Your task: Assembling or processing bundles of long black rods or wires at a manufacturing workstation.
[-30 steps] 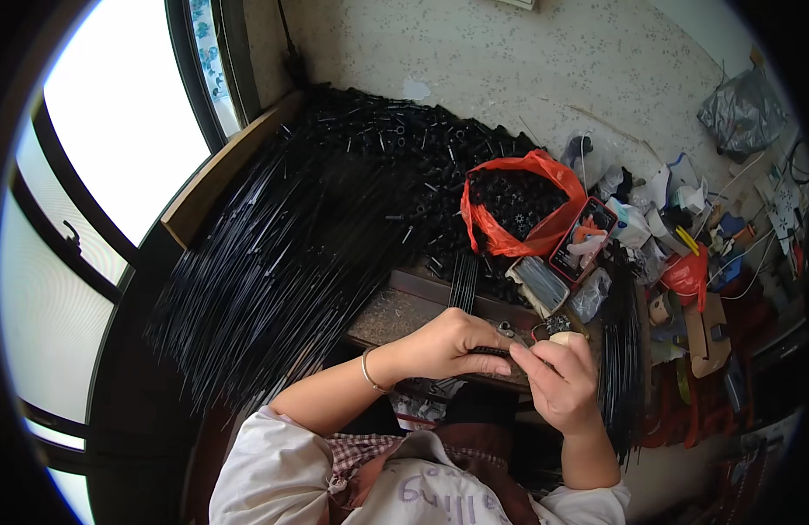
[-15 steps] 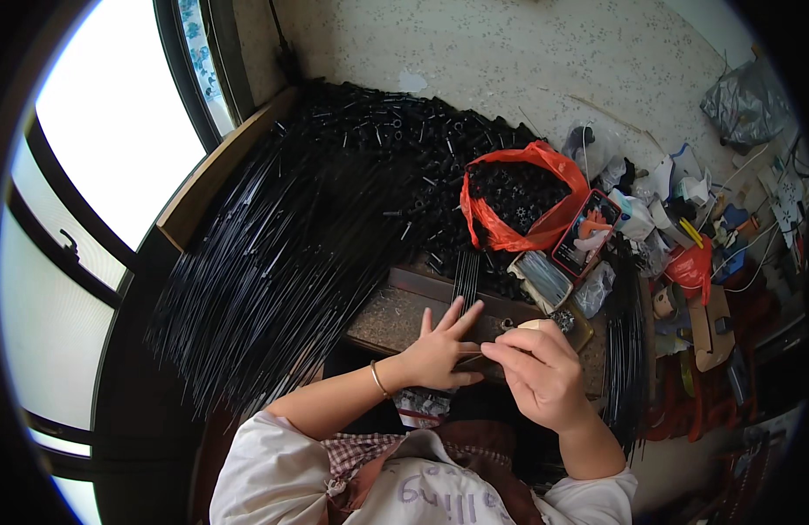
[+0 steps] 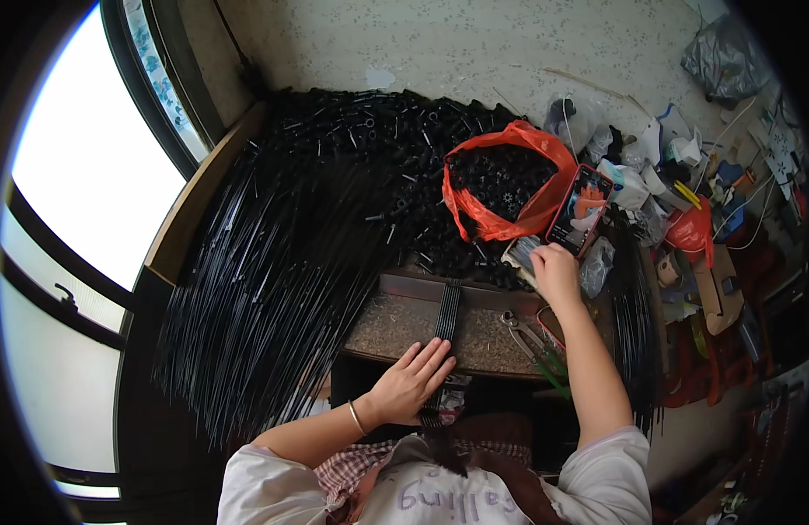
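The left hand (image 3: 411, 378) lies flat, fingers spread and straight, on the near edge of a small brown tabletop (image 3: 396, 322), its fingertips touching the near end of a flat bundle of thin black rods (image 3: 446, 313) that runs across the board from front to back; its grip is apart, closed on nothing. A thin bangle (image 3: 355, 417) circles that wrist. The right hand (image 3: 555, 271) reaches to the far right corner of the tabletop, just below a phone with a red, brightly coloured screen (image 3: 580, 210) that leans against an orange plastic bag (image 3: 507, 188). Its fingers curl over a small pale block (image 3: 520, 255); whether the grip is clamped on it or only resting there cannot be told. The orange bag stands open and is filled with small black ring-shaped parts. Behind and to the left, a large heap of long black rods (image 3: 273, 262) fans out toward the window, with short black tubes (image 3: 378, 149) piled at its far end. Pliers with green handles (image 3: 534, 343) lie on the tabletop between the two forearms, near the right one. To the right, a red bag (image 3: 691, 233), a brown cardboard piece (image 3: 718, 289), white packets (image 3: 630, 184) and a clear crumpled bag (image 3: 595, 262) crowd together.
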Motion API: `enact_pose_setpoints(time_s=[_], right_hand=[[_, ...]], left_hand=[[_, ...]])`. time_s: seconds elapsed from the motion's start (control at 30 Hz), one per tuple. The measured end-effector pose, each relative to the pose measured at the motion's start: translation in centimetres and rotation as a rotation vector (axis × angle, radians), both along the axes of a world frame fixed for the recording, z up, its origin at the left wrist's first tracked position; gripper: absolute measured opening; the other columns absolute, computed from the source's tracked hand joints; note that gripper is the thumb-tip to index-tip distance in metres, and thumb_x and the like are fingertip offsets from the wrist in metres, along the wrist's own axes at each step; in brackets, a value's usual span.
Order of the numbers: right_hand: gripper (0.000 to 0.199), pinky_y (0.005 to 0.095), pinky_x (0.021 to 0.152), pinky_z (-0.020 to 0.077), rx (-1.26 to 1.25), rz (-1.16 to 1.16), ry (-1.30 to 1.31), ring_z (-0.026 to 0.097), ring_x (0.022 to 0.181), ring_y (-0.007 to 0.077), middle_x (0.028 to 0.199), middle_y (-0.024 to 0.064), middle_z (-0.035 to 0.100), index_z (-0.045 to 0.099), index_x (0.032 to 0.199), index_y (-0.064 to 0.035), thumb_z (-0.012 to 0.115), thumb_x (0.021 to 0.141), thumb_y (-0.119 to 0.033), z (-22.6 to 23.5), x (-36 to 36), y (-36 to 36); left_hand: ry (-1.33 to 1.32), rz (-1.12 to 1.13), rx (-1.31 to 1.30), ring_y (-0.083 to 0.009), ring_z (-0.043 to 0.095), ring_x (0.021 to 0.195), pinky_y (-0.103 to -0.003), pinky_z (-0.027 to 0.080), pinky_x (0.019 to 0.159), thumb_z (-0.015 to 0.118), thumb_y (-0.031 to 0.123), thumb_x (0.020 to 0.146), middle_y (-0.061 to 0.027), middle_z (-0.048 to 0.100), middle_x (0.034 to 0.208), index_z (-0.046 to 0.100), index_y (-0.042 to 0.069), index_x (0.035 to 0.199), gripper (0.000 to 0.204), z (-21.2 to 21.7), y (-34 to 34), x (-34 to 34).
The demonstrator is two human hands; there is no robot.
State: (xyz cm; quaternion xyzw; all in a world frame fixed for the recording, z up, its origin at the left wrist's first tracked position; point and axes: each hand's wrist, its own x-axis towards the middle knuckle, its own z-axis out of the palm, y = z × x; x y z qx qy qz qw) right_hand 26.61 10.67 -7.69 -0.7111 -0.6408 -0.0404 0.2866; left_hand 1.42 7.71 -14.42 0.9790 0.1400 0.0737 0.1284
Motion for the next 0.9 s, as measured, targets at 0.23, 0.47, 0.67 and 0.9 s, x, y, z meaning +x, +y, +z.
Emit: enact_pose_setpoints(time_s=[0.23, 0.47, 0.67, 0.9], right_hand=[[0.007, 0.0312, 0.059, 0.0388, 0.001, 0.042, -0.215, 0.046, 0.068, 0.0248, 0.067, 0.0080, 0.048, 0.054, 0.068, -0.0009, 0.054, 0.062, -0.004, -3.3, 2.5, 0.8], [0.009, 0.0330, 0.053, 0.0405, 0.026, 0.433, 0.124, 0.050, 0.061, 0.0258, 0.068, 0.0080, 0.046, 0.052, 0.074, -0.0048, 0.048, 0.066, -0.004, -4.4, -0.8, 4.6], [0.009, 0.0327, 0.052, 0.0411, -0.155, 0.399, 0.040, 0.051, 0.060, 0.0264, 0.066, 0.0091, 0.048, 0.054, 0.073, -0.0021, 0.048, 0.067, -0.003, -6.1, -1.2, 5.9], [0.008, 0.0328, 0.052, 0.0410, -0.158, 0.359, 0.106, 0.051, 0.059, 0.0267, 0.066, 0.0095, 0.048, 0.054, 0.073, -0.0012, 0.049, 0.067, -0.002, -6.8, -1.3, 7.3]], left_hand=[[-0.012, 0.058, -0.018, -0.0260, 0.021, 0.115, -0.041, 0.016, 0.092, 0.040, 0.023, 0.068, -0.0161, 0.020, 0.124, 0.023, -0.001, 0.118, 0.058, -0.3, 1.5, 0.2], [0.043, 0.087, 0.005, -0.0251, 0.021, 0.115, -0.037, 0.016, 0.092, 0.036, 0.013, 0.067, -0.0149, 0.021, 0.124, 0.024, -0.001, 0.118, 0.054, -1.3, 4.2, 1.2], [0.030, 0.086, -0.014, -0.0253, 0.022, 0.115, -0.037, 0.017, 0.092, 0.037, 0.013, 0.067, -0.0145, 0.023, 0.123, 0.026, -0.001, 0.117, 0.053, -2.2, 5.8, 2.4], [0.014, 0.093, 0.023, -0.0254, 0.024, 0.114, -0.037, 0.019, 0.091, 0.036, 0.012, 0.068, -0.0145, 0.024, 0.123, 0.027, 0.000, 0.116, 0.051, -3.2, 7.0, 2.4]])
